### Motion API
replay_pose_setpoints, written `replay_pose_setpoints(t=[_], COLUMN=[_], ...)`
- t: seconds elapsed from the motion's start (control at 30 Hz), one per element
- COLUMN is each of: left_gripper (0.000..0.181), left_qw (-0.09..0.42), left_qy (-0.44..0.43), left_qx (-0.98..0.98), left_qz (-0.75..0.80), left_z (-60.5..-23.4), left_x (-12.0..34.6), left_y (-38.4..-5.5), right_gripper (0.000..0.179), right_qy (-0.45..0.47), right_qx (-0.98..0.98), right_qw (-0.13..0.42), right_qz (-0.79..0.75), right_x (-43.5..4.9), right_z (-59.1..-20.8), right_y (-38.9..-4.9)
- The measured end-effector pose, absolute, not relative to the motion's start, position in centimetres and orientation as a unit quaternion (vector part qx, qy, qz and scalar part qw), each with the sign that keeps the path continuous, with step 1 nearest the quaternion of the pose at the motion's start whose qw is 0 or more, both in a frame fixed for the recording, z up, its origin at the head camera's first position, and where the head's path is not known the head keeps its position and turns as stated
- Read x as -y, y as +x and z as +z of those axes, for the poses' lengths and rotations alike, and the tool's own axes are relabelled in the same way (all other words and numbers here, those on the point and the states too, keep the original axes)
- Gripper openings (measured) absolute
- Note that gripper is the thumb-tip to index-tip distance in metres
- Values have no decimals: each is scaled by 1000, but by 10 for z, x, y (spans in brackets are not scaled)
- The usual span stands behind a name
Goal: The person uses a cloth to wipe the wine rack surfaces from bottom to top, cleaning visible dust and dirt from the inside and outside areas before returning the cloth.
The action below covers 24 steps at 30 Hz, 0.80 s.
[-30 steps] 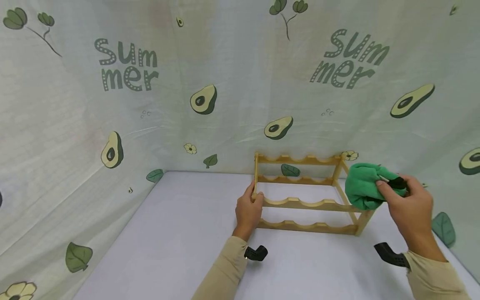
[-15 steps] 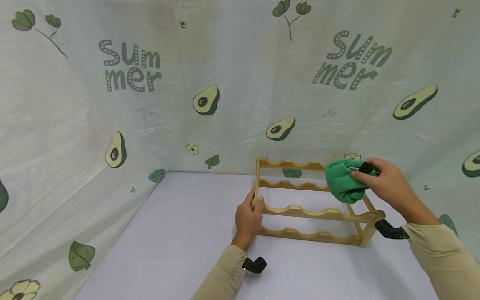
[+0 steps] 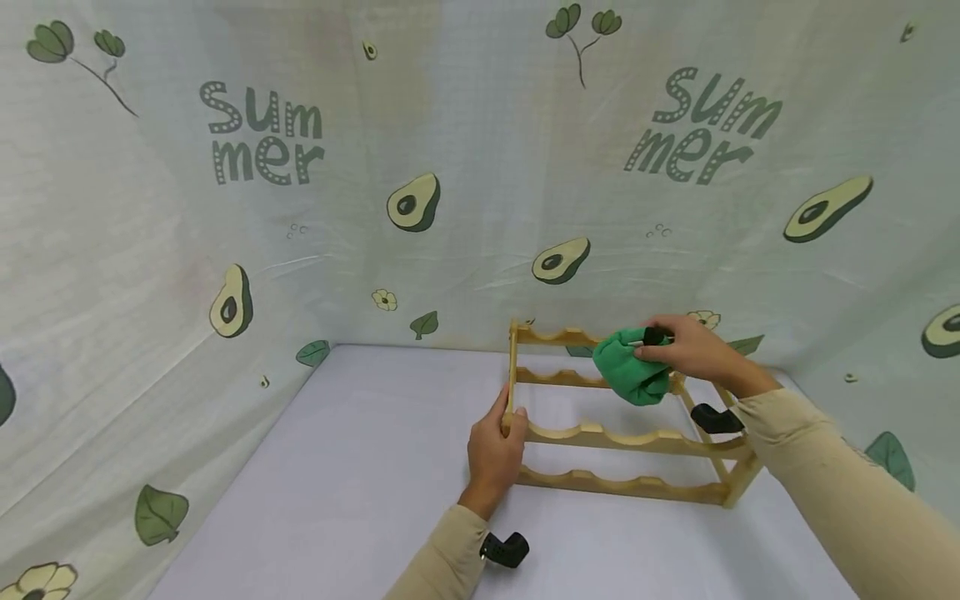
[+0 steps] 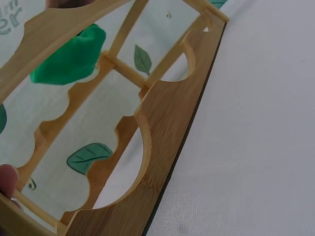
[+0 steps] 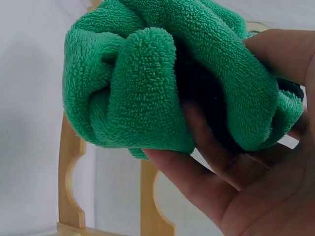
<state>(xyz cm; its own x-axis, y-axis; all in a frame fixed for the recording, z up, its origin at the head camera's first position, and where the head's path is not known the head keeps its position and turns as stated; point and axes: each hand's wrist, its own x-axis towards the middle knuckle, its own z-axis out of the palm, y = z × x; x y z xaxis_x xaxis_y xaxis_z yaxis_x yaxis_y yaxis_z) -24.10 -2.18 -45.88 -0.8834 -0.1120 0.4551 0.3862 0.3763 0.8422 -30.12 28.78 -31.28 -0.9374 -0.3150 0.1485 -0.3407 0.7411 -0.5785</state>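
Observation:
A light wooden wine rack [image 3: 585, 435] with scalloped rails stands at the right of the table. My left hand [image 3: 495, 457] grips its left end, thumb at the upper front rail. Over the rack, my right hand [image 3: 699, 354] holds a bunched green terry cloth [image 3: 628, 368] near the back rails. Fingers and thumb wrap round the folds of the cloth [image 5: 142, 83] in the right wrist view. Something black [image 5: 199, 88] shows inside the fold, mostly hidden. From the left wrist, the cloth [image 4: 71, 61] appears beyond the front rail [image 4: 172, 108].
A white-covered table [image 3: 337, 483] spreads out to the left and in front of the rack. Behind it hangs a pale curtain [image 3: 480, 150] printed with avocados and leaves, close to the rack's back. Black wrist mounts [image 3: 504, 550] sit on both sleeves.
My right hand has carried the cloth leftward over the rack, from its right end toward the middle. The rack's front right corner has shifted toward me. My left hand keeps its grip.

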Motion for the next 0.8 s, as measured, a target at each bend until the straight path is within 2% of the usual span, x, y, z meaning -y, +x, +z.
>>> replay_pose_setpoints(t=[0.23,0.43,0.8], left_gripper=[51,49,48], left_qw=[225,241,274], left_qy=[-92,-96,-117], left_qx=[794,790,785], left_qz=[-558,-555,-544], left_z=[-461,-463,-463], left_x=[21,24,28], left_y=[-235,-232,-234], right_gripper=[31,21,24], right_qy=[202,253,306], right_qx=[938,926,912], right_qw=[52,33,16], right_qz=[278,278,274], right_x=[-266,-243,-213], right_z=[-329,-338,-353], right_y=[-321,-331,-344])
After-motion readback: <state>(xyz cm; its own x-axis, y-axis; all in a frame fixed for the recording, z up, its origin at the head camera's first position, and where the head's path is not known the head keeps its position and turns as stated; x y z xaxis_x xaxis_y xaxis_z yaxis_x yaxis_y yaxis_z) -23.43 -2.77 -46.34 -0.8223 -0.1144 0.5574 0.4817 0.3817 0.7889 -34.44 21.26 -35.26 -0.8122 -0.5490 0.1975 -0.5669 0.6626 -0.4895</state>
